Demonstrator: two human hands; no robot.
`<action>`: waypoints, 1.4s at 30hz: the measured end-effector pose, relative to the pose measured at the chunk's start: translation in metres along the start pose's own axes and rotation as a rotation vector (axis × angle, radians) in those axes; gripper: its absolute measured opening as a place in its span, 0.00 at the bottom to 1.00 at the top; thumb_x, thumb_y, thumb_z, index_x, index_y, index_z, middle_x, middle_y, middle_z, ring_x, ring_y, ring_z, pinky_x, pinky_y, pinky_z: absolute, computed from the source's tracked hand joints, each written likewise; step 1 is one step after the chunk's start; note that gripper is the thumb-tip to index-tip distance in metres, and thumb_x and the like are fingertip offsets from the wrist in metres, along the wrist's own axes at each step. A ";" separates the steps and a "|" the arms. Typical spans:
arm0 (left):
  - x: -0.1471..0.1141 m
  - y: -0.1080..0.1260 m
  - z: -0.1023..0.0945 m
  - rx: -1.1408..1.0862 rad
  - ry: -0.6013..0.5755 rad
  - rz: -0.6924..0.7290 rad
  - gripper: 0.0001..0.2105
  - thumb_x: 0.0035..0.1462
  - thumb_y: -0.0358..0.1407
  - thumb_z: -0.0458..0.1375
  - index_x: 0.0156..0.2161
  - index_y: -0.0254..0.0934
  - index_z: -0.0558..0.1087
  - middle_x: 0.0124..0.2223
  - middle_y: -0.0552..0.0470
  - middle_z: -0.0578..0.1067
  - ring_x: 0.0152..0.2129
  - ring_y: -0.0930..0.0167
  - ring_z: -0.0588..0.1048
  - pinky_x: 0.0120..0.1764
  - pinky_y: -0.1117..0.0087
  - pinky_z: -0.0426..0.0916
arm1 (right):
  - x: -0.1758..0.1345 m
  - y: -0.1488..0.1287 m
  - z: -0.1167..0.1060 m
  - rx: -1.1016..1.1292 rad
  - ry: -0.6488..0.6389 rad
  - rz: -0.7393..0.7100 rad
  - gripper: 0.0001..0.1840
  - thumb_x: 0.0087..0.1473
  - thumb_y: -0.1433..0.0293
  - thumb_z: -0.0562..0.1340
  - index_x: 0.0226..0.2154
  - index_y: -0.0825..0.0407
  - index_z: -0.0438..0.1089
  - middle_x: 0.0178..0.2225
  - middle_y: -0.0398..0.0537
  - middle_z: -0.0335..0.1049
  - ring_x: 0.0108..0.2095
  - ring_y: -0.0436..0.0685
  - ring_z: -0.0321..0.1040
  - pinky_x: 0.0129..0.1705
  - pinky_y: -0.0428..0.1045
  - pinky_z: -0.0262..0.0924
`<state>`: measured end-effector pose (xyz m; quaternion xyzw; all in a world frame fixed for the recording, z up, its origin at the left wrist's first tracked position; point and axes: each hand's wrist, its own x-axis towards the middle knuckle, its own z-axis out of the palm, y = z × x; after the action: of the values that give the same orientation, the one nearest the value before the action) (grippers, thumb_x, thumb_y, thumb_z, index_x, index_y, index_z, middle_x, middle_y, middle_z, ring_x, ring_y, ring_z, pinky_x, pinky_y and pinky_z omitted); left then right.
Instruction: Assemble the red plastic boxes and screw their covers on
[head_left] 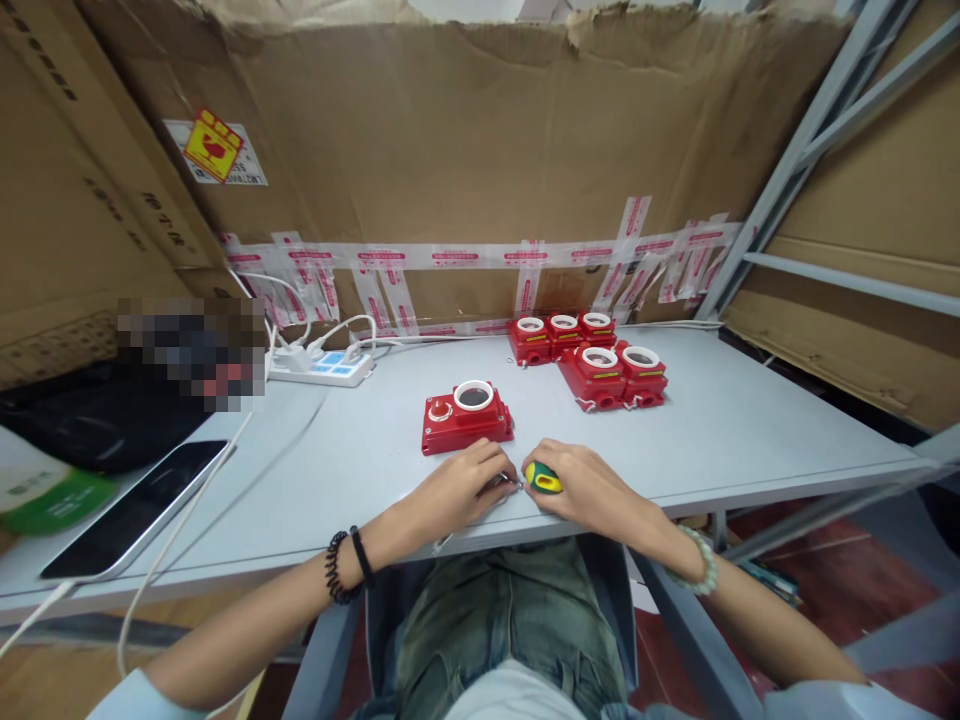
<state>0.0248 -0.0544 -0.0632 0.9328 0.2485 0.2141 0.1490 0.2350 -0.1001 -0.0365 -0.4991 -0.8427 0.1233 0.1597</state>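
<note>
Gripping the handle in my right hand, I pinch thin metal in my left hand, seemingly for control.

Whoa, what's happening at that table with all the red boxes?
A person's right hand is holding a green-and-yellow handle over the near edge of the table. The left hand pinches something small and silvery, too tiny to make out, right beside it. One red box lies just beyond the hands, and five more red boxes sit farther back, toward the right.
</note>
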 end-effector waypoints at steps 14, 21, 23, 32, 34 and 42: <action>0.019 0.009 -0.001 0.128 0.022 0.016 0.07 0.61 0.38 0.58 0.38 0.36 0.74 0.37 0.46 0.75 0.38 0.64 0.71 0.42 0.62 0.69 | 0.003 0.008 -0.006 -0.026 0.022 0.114 0.06 0.49 0.74 0.60 0.32 0.53 0.72 0.34 0.49 0.74 0.32 0.53 0.67 0.35 0.47 0.53; 0.025 0.007 -0.001 -0.016 0.111 -0.079 0.04 0.60 0.32 0.56 0.35 0.35 0.72 0.34 0.48 0.75 0.32 0.67 0.72 0.36 0.66 0.68 | 0.002 0.007 -0.013 0.042 0.077 0.143 0.06 0.52 0.71 0.60 0.32 0.54 0.73 0.33 0.50 0.76 0.31 0.54 0.68 0.36 0.47 0.55; 0.022 0.008 -0.006 -0.133 0.179 -0.101 0.04 0.60 0.32 0.55 0.35 0.35 0.72 0.34 0.49 0.75 0.31 0.69 0.72 0.35 0.68 0.68 | 0.000 0.006 -0.019 0.158 0.133 0.133 0.09 0.54 0.68 0.60 0.35 0.54 0.74 0.34 0.49 0.76 0.32 0.53 0.69 0.37 0.47 0.58; 0.026 0.015 -0.014 -0.314 0.450 -0.124 0.04 0.59 0.33 0.57 0.34 0.35 0.71 0.31 0.51 0.76 0.27 0.73 0.73 0.33 0.72 0.68 | 0.007 -0.005 -0.023 0.527 0.346 0.144 0.12 0.50 0.63 0.66 0.35 0.55 0.75 0.31 0.47 0.76 0.31 0.53 0.69 0.35 0.47 0.63; 0.030 0.015 -0.013 -0.277 0.522 -0.104 0.03 0.57 0.31 0.57 0.33 0.35 0.70 0.30 0.52 0.76 0.26 0.73 0.73 0.31 0.73 0.69 | 0.012 -0.007 -0.021 0.602 0.395 0.137 0.12 0.49 0.62 0.66 0.33 0.55 0.75 0.30 0.47 0.75 0.30 0.52 0.69 0.33 0.46 0.63; 0.039 0.017 -0.010 0.016 0.732 0.157 0.04 0.55 0.26 0.60 0.34 0.37 0.71 0.29 0.54 0.76 0.26 0.74 0.73 0.31 0.73 0.68 | 0.021 -0.016 -0.027 0.741 0.439 0.200 0.11 0.49 0.65 0.65 0.29 0.57 0.73 0.19 0.41 0.67 0.15 0.44 0.55 0.18 0.43 0.52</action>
<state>0.0572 -0.0460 -0.0355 0.8118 0.2149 0.5424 0.0259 0.2235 -0.0875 -0.0027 -0.5017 -0.6351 0.3232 0.4904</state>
